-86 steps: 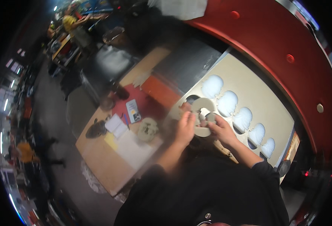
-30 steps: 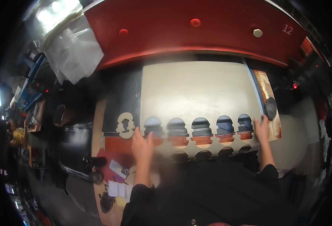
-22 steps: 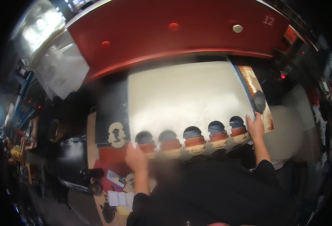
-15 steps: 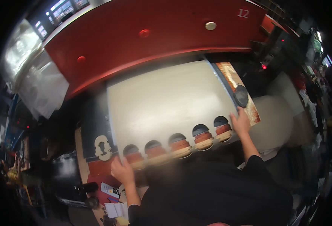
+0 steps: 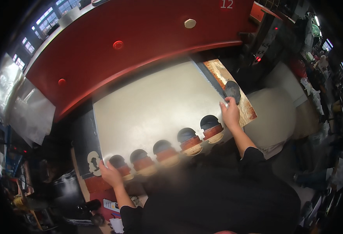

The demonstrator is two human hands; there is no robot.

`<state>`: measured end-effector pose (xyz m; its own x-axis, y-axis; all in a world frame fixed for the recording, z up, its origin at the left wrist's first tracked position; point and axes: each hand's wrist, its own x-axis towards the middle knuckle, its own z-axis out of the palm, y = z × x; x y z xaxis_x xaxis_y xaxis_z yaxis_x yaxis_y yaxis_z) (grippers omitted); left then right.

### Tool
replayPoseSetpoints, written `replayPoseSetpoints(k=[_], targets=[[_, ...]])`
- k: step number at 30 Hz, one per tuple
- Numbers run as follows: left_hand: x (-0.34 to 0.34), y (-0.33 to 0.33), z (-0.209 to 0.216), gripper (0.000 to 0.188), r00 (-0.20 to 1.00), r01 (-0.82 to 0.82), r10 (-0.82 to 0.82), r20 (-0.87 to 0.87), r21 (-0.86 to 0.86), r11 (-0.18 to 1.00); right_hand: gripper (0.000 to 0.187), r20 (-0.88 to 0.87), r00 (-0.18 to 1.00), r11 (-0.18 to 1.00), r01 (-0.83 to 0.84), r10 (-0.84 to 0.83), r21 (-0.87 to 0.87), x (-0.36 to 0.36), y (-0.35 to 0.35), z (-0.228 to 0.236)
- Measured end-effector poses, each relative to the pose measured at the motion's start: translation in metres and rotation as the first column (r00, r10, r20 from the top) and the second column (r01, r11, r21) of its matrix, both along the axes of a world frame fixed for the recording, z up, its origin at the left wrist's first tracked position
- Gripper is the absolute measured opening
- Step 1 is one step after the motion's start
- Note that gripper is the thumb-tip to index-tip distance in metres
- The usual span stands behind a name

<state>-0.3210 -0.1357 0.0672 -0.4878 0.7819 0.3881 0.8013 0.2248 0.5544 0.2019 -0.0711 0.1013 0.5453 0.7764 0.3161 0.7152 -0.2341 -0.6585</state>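
A wide, pale beige sheet (image 5: pixel 148 113) lies beneath the red beam, tilted up to the right. Several round-topped cutouts run along its near edge; dark, red-brown and tan bands show through them. My left hand (image 5: pixel 111 173) grips the near left corner, thumb and forefinger at the edge. On the opposite side my right hand (image 5: pixel 230 113) closes around the sheet's right edge, next to a dark oval piece (image 5: pixel 232 91). Beside my left fingers lies a beige oval piece (image 5: pixel 93 162) with a keyhole-shaped opening. A small white patch (image 5: pixel 199 133) shows between the two rightmost cutouts.
The red machine beam (image 5: pixel 140 50) spans the far side, with a red button (image 5: pixel 118 45) and a pale knob (image 5: pixel 190 23). A worn brown board (image 5: pixel 246 107) borders the sheet's right. Clear plastic (image 5: pixel 33 117) hangs at left. A phone (image 5: pixel 111 205) lies below my left hand.
The view has swung, so the scene sits further left in the picture. My left hand and the sheet's near left corner are closer to the keyhole piece. Both hands stay at the sheet's edges.
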Motion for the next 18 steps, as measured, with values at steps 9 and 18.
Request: replayPoseSetpoints(k=[9,18], targets=[[-0.001,0.025,0.005,0.031,0.991,-0.019,-0.003,-0.137,-0.162,0.987,0.029,0.035,0.999,0.969,-0.018,0.027,-0.247,-0.001,0.033,0.016],[0.006,0.017,-0.011,0.036,0.994,-0.018,0.001,-0.107,-0.157,0.987,0.046,0.343,0.936,0.984,0.126,-0.075,-0.129,0.058,0.051,0.011]])
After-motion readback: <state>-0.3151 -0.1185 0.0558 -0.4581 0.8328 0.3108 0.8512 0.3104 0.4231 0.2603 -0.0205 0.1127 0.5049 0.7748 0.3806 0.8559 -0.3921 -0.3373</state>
